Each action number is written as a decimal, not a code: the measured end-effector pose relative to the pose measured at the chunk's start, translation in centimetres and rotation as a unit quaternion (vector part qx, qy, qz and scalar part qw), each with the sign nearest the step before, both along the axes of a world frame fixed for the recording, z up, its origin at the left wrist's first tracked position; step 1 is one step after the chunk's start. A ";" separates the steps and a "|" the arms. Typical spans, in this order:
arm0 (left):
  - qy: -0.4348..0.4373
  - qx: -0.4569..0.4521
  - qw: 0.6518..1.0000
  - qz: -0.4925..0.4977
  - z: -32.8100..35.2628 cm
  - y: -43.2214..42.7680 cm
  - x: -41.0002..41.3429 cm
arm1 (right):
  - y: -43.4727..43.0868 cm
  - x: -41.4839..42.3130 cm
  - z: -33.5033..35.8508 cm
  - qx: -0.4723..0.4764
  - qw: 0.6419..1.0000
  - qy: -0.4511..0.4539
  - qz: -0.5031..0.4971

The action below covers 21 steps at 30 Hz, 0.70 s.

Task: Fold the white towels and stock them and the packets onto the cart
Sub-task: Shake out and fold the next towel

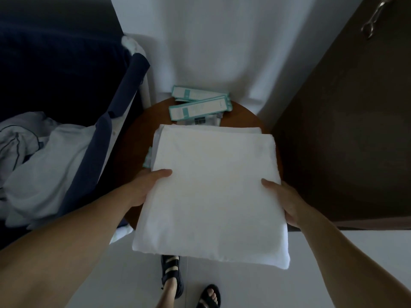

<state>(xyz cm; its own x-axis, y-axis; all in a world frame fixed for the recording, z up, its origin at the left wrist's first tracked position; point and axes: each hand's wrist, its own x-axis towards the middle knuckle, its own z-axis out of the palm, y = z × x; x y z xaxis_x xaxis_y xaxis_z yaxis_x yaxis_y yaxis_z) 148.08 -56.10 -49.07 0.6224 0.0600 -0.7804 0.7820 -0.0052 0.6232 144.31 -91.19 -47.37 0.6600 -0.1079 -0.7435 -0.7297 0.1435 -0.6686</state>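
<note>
Dark door [347,130] (handle [373,18] above), crumpled bedding [44,156].

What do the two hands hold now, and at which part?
A folded white towel, held at its two side edges: left hand on the left edge, right hand on the right.

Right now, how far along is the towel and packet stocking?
Done: the top white towel looks folded into a neat rectangle, with another folded layer showing beneath its far edge. In hand: the left hand and right hand grip its sides above the round wooden table. Left: the teal-edged packets lie loose on the table; no cart is in view, so nothing appears stocked.
</note>
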 end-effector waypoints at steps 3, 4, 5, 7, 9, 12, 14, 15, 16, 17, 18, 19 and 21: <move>-0.026 -0.008 1.000 -0.003 -0.2 0.3 1.0 | 0.1 1.4 -0.2 -0.025 0.999 -0.011 0.018; -0.039 -0.009 0.999 -0.003 -0.1 0.3 1.2 | 0.2 1.7 -0.2 -0.034 0.999 -0.020 0.030; -0.056 -0.005 0.998 -0.005 0.2 0.2 1.3 | 0.2 1.9 0.1 -0.041 0.998 -0.031 0.043; -0.087 -0.004 0.996 -0.012 1.5 -0.2 1.2 | 0.1 2.0 1.1 -0.046 0.996 -0.052 0.053; -0.118 -0.001 0.993 -0.003 3.3 -0.4 1.2 | 0.2 2.4 2.8 -0.043 0.995 -0.077 0.050; -0.167 0.002 0.986 0.030 5.1 0.2 1.8 | 0.2 3.3 5.1 -0.037 0.990 -0.124 0.048; -0.182 -0.002 0.982 0.046 5.3 0.5 2.3 | 0.0 4.3 5.7 -0.027 0.989 -0.142 0.043; -0.183 -0.001 0.982 0.050 5.1 0.6 2.6 | 0.0 4.7 5.7 -0.023 0.989 -0.144 0.040; -0.180 0.005 0.982 0.054 4.7 0.6 2.8 | 0.1 5.1 5.3 -0.022 0.989 -0.138 0.038; -0.172 0.015 0.983 0.056 4.0 0.6 2.9 | 0.3 5.4 4.8 -0.021 0.991 -0.124 0.039; -0.158 0.022 0.986 0.055 3.2 0.6 2.9 | 0.5 5.5 3.9 -0.019 0.994 -0.101 0.039; -0.140 0.030 0.988 0.056 2.4 0.7 2.8 | 0.6 5.5 3.0 -0.020 0.996 -0.074 0.041; -0.091 0.029 0.993 0.066 0.9 0.9 2.4 | 0.5 5.1 1.5 -0.036 0.998 -0.025 0.046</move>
